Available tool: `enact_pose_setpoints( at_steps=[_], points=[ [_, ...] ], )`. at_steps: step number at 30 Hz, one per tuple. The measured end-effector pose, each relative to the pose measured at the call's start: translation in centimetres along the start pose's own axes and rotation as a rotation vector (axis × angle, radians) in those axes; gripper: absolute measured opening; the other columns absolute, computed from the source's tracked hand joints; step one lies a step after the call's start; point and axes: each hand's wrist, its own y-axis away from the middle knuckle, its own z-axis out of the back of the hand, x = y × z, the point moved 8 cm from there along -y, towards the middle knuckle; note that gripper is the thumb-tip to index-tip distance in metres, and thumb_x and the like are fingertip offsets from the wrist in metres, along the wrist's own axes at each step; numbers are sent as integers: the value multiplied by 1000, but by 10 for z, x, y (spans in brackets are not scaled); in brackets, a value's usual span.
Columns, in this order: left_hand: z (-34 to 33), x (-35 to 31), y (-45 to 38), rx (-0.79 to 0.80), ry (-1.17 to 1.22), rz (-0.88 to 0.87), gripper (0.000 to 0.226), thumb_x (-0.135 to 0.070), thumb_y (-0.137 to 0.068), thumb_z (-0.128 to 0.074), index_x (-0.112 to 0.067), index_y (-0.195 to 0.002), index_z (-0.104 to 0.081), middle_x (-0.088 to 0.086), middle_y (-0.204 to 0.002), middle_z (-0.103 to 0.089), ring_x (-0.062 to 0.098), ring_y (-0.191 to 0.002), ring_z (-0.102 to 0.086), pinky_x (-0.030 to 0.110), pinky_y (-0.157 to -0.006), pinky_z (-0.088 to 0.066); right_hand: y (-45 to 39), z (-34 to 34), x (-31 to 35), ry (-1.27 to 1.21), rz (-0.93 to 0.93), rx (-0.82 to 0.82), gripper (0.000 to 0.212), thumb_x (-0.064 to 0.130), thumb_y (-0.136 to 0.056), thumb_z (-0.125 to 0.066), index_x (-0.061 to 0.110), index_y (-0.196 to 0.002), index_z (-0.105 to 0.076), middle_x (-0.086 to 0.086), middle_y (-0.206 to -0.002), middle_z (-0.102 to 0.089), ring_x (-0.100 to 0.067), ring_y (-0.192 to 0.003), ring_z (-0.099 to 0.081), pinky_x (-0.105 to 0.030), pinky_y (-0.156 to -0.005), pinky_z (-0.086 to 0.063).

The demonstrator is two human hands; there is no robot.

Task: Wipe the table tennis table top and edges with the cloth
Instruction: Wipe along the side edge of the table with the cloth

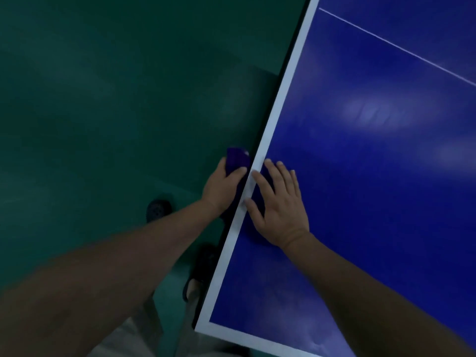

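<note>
The blue table tennis table top [373, 176] fills the right side, with a white border line [278, 117] along its left edge. My left hand [222, 188] grips a dark purple cloth [237, 158] and holds it against the table's dark side edge, just off the white line. My right hand [279, 203] lies flat on the table top beside the white line, fingers straight and spread, thumb touching the line. The part of the cloth under my left palm is hidden.
Green floor [116, 112] spreads to the left of the table. My feet in dark sandals [158, 210] stand by the edge. The table's near corner [203, 328] is at the bottom. A thin white centre line [396, 45] crosses the far top.
</note>
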Motion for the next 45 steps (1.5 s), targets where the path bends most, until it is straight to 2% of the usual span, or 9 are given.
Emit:
enact_pose_setpoints(
  at_steps=[7,13,17,22,27,34,38,42,45],
  points=[
    [4,7,21,45,68,-57,29,-56,-75,-63,-62,-103,-58,-16,-102,-71,13,-98,-67,48,-91,-53,-2,0,-2,-9,-7,19,60,56,-100,-38,21,-149,-41,-8,-162,-28,-27,-152,-17,-54,-123,-12],
    [-11,-36,-31,142,40,-126,31,-41,-83,-61,-63,-105,-56,-25,-99,-68,-6,-91,-62,15,-78,-46,-50,22,-23,5,1,-83,54,51,-99,-41,14,-138,-53,-14,-156,-37,-36,-148,-24,-53,-123,-5],
    [-31,-72,-91,128,9,-119,29,-44,-86,-55,-43,-114,-51,-7,-107,-66,6,-94,-62,28,-82,-48,-128,36,-62,68,-19,-55,58,50,-102,-37,11,-142,-49,-19,-159,-29,-40,-149,-18,-56,-122,-10],
    [-36,-70,-102,214,20,-99,23,-48,-94,-53,-64,-107,-43,-9,-115,-64,7,-100,-62,34,-89,-50,-203,40,-108,135,-75,18,69,58,-103,-23,11,-153,-32,-17,-163,-18,-38,-151,-11,-54,-123,-7],
    [-32,-51,-88,270,18,-66,23,-55,-87,-52,-70,-102,-45,-6,-115,-63,7,-99,-62,32,-85,-49,-211,35,-113,41,-162,-14,59,40,-106,-27,10,-156,-27,-13,-164,-17,-30,-153,-11,-48,-125,-7],
    [-53,-105,-183,215,-70,-98,42,-43,-90,-52,-29,-130,-50,0,-114,-64,14,-99,-62,34,-90,-49,-215,37,-114,32,-167,-17,57,37,-105,-30,11,-155,-32,-12,-163,-22,-30,-152,-14,-49,-124,-10],
    [-53,-106,-180,197,-43,-95,30,-38,-95,-54,-38,-124,-48,-7,-115,-61,-1,-96,-58,22,-83,-44,-216,37,-116,19,-166,-27,57,38,-105,-29,11,-154,-33,-11,-164,-22,-28,-153,-14,-42,-125,-5],
    [-46,-84,-144,232,-23,-17,26,-48,-88,-54,-52,-113,-49,-5,-117,-64,15,-106,-62,37,-95,-48,-217,37,-117,24,-164,-22,57,38,-104,-30,11,-154,-34,-11,-164,-22,-29,-153,-13,-46,-125,-8],
    [-52,-98,-167,228,-59,-4,27,-49,-85,-52,-49,-112,-49,-5,-115,-64,17,-104,-62,32,-89,-45,-216,37,-118,25,-160,-15,56,37,-104,-31,11,-154,-34,-11,-163,-23,-30,-153,-15,-48,-124,-11]
  ],
)
